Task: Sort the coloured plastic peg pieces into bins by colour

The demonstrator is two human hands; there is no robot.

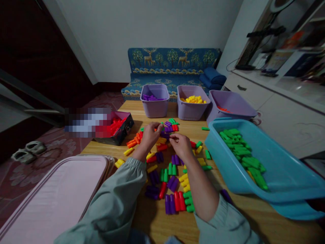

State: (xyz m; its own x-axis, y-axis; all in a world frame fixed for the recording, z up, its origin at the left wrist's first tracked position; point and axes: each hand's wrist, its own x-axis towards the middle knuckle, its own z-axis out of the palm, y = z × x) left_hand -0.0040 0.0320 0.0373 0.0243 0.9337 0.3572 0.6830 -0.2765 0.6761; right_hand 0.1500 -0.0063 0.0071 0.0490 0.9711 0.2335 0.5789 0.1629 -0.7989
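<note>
Plastic pieces shaped like joined rounded tubes, in purple, red, green, yellow and orange, lie across the wooden table. My left hand is over the middle of them with its fingers curled together; what is in them, if anything, is hidden. Close beside it, my right hand has thumb and fingertips pinched together, and I cannot make out what they hold. Between the two hands lies a purple piece. Nearer to me, a purple pair, a red pair and green pieces sit side by side.
Along the far edge stand lilac bins holding purple, yellow and orange pieces. A turquoise tub with green pieces is at the right. At the left are a box of red pieces and a pink lid.
</note>
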